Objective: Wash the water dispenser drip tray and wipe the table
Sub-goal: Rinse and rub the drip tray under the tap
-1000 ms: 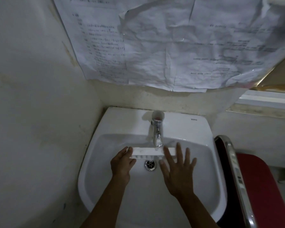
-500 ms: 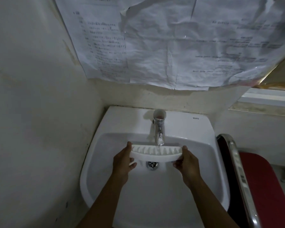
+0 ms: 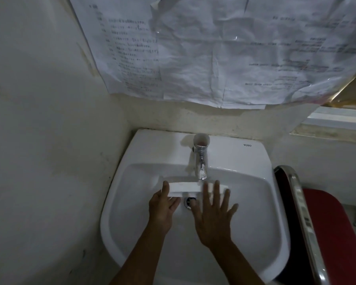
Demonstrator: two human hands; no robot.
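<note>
The white drip tray is held low in the white sink, just below the chrome faucet and above the drain. My left hand grips the tray's left end, thumb on top. My right hand lies flat with spread fingers over the tray's right part, covering that end. The tray's smooth side faces me.
A red chair with a chrome frame stands close to the sink's right side. The stained wall hems the sink on the left. Crumpled printed papers hang on the wall above. A window ledge is at the right.
Half a second ago both hands held the tray by its ends with the ribbed side up. Now the tray is turned, lower in the basin, and my right hand is flat on it.
</note>
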